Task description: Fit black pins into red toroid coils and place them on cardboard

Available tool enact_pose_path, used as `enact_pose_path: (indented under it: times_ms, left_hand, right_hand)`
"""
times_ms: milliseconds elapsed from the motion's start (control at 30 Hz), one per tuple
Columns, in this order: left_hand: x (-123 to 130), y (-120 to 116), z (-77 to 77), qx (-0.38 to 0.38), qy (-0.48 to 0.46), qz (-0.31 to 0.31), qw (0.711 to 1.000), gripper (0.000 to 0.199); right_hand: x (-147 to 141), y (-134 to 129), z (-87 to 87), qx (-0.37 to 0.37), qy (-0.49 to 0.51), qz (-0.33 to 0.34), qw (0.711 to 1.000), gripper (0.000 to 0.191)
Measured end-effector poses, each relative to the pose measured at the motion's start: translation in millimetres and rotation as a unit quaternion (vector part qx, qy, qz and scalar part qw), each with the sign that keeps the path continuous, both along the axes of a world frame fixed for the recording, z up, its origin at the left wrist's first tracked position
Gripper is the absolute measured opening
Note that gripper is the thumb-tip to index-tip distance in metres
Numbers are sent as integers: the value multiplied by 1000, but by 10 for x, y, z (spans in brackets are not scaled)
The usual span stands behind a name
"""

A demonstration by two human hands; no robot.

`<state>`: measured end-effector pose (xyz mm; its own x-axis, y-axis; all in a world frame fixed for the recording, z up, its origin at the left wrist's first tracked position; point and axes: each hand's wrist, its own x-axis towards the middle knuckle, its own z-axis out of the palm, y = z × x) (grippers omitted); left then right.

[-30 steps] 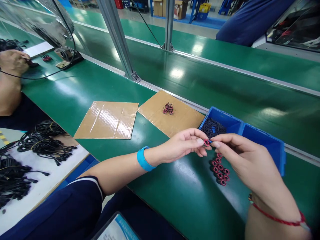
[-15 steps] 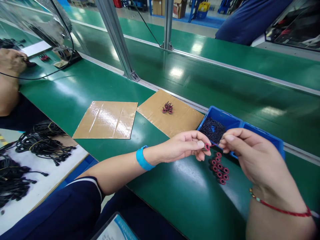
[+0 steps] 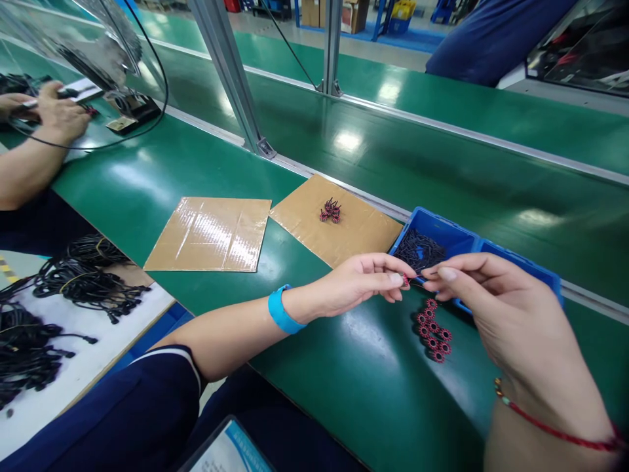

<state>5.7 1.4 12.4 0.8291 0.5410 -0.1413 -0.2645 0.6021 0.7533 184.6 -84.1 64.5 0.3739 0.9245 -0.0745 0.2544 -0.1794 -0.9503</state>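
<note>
While left hand (image 3: 361,283) pinches red ring (image 3: 405,281), right hand (image 3: 511,311) its lead (image 3: 418,275), blue bin (image 3: 453,237) holds dark pieces (image 3: 415,249).

Left hand (image 3: 361,285): at 4 o'clock from view centre, fingers aimed at 3. Left thumb (image 3: 386,282) and left index finger (image 3: 386,261) closed in a pinch, other fingers curled below. Left forearm (image 3: 240,334) bare, runs in from 8 o'clock, rising toward 2. Left wrist (image 3: 295,308) nearly straight. Left upper arm (image 3: 142,393) sleeved.

Right hand (image 3: 501,305): between 3 and 4 o'clock, fingers aimed at 9, facing the left fingertips. Right thumb (image 3: 455,282) against the index side, also pinching; other fingers bent in behind. Right wrist (image 3: 535,393) bent, right forearm (image 3: 535,446) bare, cropped at 4. Fingertips near each other, hands apart.
</note>
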Motion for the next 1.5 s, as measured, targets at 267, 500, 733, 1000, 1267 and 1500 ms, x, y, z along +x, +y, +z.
enact_pose_path:
  times_ms: [267, 500, 733, 1000, 1267, 1500]
  left_hand:
    - [-7, 5, -2, 13, -5, 1, 1000, 26]
    - [-1, 4, -4, 16, -2, 3, 1000, 32]
    - [-3, 2, -2, 16, -3, 3, 1000, 27]
    - [8, -1, -30, 44, -15, 21, 999, 28]
    - [18, 5, -64, 82, -16, 37, 996, 27]
    - [20, 6, -63, 77, -20, 46, 996, 26]
  right_hand:
    - [1, -20, -10, -7, -18, 3, 1000, 25]
    - [-4, -16, -11, -11, -28, 5, 1000, 26]
    - [-17, -10, -11, -10, -30, 11, 999, 27]
    - [-16, 16, -39, -41, -88, 35, 995, 34]
    - [-23, 36, -38, -28, -132, 36, 990, 37]
    - [16, 8, -146, -28, -142, 41, 989, 25]
